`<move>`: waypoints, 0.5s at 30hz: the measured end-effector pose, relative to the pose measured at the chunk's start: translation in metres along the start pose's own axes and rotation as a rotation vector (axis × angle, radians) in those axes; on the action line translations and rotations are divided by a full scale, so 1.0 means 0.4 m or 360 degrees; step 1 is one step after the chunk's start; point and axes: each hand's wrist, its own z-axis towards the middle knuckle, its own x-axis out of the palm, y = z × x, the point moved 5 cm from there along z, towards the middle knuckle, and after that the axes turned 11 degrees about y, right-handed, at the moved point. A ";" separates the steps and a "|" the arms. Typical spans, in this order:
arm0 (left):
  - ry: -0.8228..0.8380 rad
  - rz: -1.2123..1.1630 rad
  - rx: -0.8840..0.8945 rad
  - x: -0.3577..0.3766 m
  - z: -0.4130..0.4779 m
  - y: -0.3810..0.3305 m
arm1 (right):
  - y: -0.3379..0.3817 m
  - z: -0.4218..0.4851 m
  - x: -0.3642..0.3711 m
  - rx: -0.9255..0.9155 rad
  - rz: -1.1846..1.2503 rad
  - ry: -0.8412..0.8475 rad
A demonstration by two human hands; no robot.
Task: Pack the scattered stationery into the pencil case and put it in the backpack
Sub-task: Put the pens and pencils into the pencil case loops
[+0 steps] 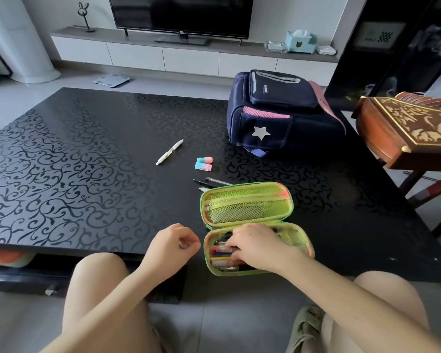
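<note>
A green pencil case [247,207] lies open near the table's front edge, its mesh-pocket lid flipped back. My right hand [257,247] rests inside its lower half, fingers down among several pens there; whether it grips one I cannot tell. My left hand [175,242] is loosely curled just left of the case, holding nothing. Behind the lid lie a few dark and clear pens [211,183]. A pink-and-blue eraser [203,164] and a white pen [169,152] lie farther back. The navy backpack [280,113] lies zipped shut at the back right.
The black patterned table [74,161] stretches wide to the left. A carved wooden instrument [407,128] juts over the table's right edge. My knees sit below the front edge. A TV unit stands beyond the table.
</note>
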 end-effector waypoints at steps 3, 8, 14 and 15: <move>-0.0107 0.0030 -0.0078 -0.043 0.040 0.032 | -0.023 -0.010 -0.032 0.0009 0.0265 0.0049; -0.0261 0.0070 -0.0185 -0.098 0.152 0.068 | -0.120 0.070 -0.154 0.0239 0.0435 -0.0391; -0.0195 0.0271 -0.0089 -0.096 0.274 0.083 | -0.227 0.288 -0.194 0.0560 0.0417 -0.0273; -0.0168 0.0349 -0.0049 -0.091 0.293 0.082 | -0.240 0.317 -0.191 0.0595 0.0424 -0.0190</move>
